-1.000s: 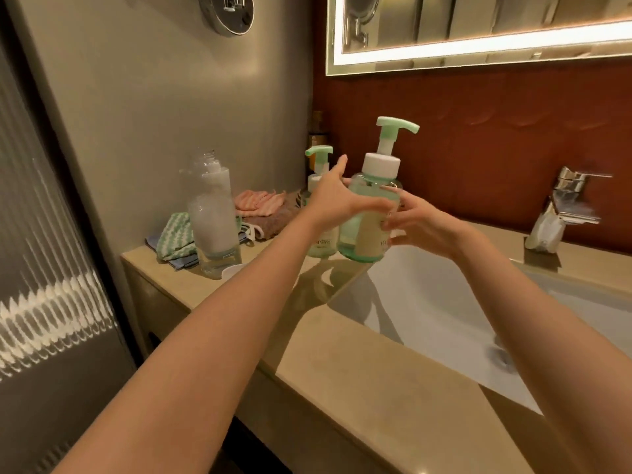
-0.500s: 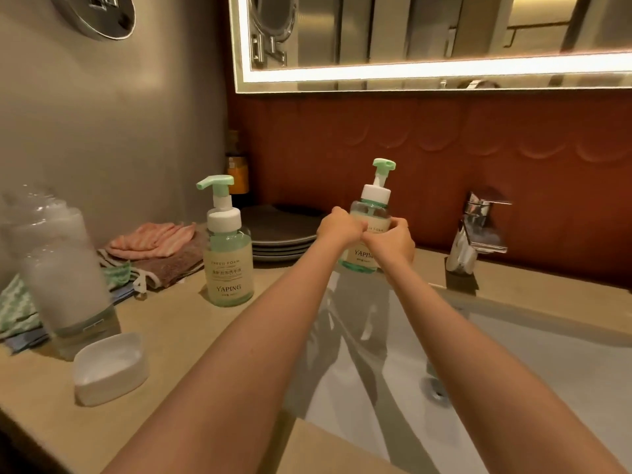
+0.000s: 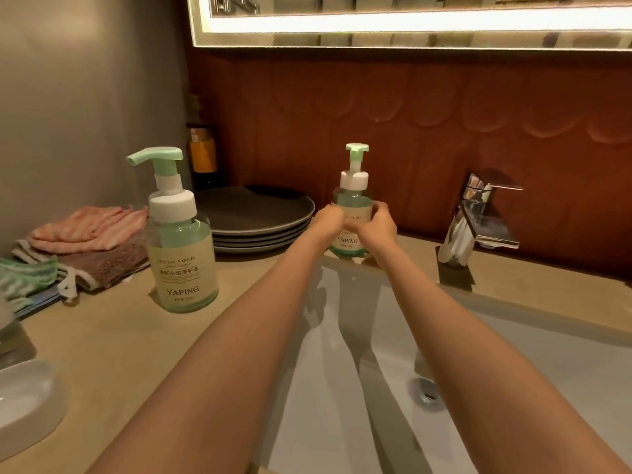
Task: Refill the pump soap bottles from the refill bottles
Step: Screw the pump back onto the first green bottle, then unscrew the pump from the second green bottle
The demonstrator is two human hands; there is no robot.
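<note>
Pump bottle [image 3: 354,203] stands on the surface [image 3: 136,336] behind the sink [image 3: 513,336], near the tap [image 3: 478,220], left hand [image 3: 328,222] and right hand [image 3: 378,227] each with grip closed round its labelled body; likely smooth, rigid, slick plastic, so hold the body, not the pump neck.

Two bottles with pumps are counted: the near bottle [image 3: 183,254] and the far bottle [image 3: 354,203]. One amber bottle [image 3: 202,155] is seen in the corner. Four plates [image 3: 260,217] can be made out in one stack. One tap [image 3: 478,220], one sink [image 3: 513,354] with one drain [image 3: 427,391], one mirror [image 3: 410,25] and one white dish [image 3: 24,398] are counted. Two hands are in view, the left hand [image 3: 328,224] and the right hand [image 3: 376,229]. Of the cloths [image 3: 89,230], four colours are told apart; the number cannot be fixed.
</note>
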